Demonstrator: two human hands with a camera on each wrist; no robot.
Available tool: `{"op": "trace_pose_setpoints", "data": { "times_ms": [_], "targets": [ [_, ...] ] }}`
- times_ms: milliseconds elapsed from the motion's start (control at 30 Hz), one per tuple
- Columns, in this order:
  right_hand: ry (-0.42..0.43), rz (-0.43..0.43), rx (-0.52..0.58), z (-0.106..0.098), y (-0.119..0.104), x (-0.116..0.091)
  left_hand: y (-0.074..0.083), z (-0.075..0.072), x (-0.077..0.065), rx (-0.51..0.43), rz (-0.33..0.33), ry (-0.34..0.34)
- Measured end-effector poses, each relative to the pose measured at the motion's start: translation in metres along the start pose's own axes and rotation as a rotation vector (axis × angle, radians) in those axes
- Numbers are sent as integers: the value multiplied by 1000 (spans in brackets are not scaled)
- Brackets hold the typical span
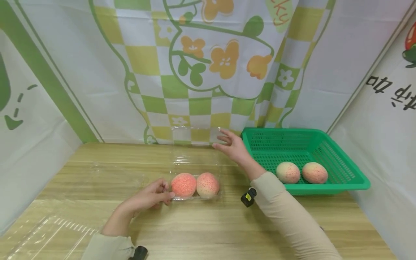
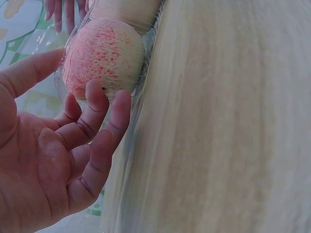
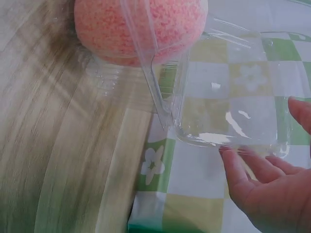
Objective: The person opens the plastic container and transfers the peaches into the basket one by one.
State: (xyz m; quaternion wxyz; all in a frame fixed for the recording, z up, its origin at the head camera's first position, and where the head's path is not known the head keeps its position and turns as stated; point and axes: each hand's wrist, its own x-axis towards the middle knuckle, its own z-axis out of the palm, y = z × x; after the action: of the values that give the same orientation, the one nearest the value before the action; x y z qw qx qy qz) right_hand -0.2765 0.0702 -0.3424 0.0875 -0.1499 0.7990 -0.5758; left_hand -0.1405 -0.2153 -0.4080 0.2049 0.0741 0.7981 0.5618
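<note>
A clear plastic clamshell box (image 1: pixel 197 199) stands on the table with its lid (image 1: pixel 195 153) raised at the back. Two peaches sit side by side in its base: a redder peach (image 1: pixel 183 185) at left, a paler, speckled peach (image 1: pixel 208 185) at right. At the base's left end is my left hand (image 1: pixel 151 195), thumb at the rim and fingers loosely bent against the side in the left wrist view. My right hand (image 1: pixel 234 148) touches the lid's right edge with extended fingertips; in the right wrist view its thumb (image 3: pixel 300 112) stands apart from the fingers.
A green basket (image 1: pixel 325 187) at the right holds two more peaches (image 1: pixel 288 172). More clear plastic packaging (image 1: pixel 55 231) lies at the table's left. Behind the wooden table (image 1: pixel 208 231) hangs a checked, flowered curtain (image 1: pixel 208 83).
</note>
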Motion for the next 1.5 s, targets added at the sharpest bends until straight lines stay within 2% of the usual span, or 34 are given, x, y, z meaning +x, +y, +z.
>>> {"op": "trace_pose_setpoints", "data": {
  "times_ms": [133,400,667,1100,1300,1500],
  "targets": [
    [4,50,16,4,3,3,0,2,0,0,-4,8],
    [11,152,-61,17,9,2,-2,3,-1,-1,-7,10],
    [38,211,-34,24,15,-2,-2,3,0,-18,13,-2],
    [48,196,26,26,20,-7,-2,2,0,-29,37,-10],
    [70,146,45,24,16,-17,-1,1,1,-18,50,-11],
    [50,71,72,22,14,-32,-1,0,1,-2,44,-4]
  ]
}}
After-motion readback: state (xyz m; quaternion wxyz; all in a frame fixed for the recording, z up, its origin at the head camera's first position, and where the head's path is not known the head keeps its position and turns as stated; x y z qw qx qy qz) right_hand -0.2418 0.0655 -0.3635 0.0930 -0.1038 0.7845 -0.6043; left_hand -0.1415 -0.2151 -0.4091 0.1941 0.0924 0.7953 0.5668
